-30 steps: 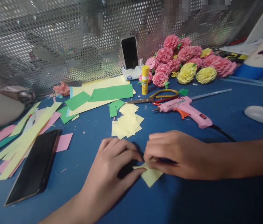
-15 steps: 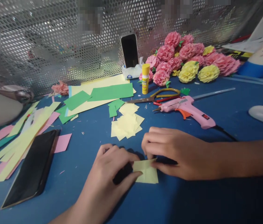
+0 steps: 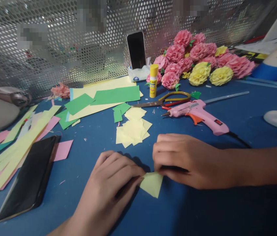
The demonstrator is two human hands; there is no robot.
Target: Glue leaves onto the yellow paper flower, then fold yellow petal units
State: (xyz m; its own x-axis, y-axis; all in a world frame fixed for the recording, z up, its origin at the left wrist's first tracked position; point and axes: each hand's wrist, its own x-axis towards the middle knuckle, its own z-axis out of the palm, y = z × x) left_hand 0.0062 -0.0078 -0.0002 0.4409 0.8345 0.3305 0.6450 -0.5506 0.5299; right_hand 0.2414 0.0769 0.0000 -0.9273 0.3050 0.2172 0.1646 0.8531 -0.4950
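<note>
Your right hand [image 3: 181, 160] hides its own fingertips; whether they clamp the paper cannot be told. Both your forearms are cut off by the frame, as is the cup [image 3: 267, 72] at upper right. The yellow paper [image 3: 152, 185] is at lower centre, between your hands: the thumb and forefinger of your left hand [image 3: 115, 177] pinch its left corner, your right fingers meet its upper right corner, and its lower point is clear of both.

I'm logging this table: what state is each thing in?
Left hand: pinching yellow paper
Right hand: pinching yellow paper
Yellow paper: held
Glue stick: upright, capped
Scissors: lying flat
Glue gun: lying sideways
Farther phone: upright, screen dark
Nearer phone: flat, screen dark
Yellow squares: loosely piled
Paper flowers: heaped
</note>
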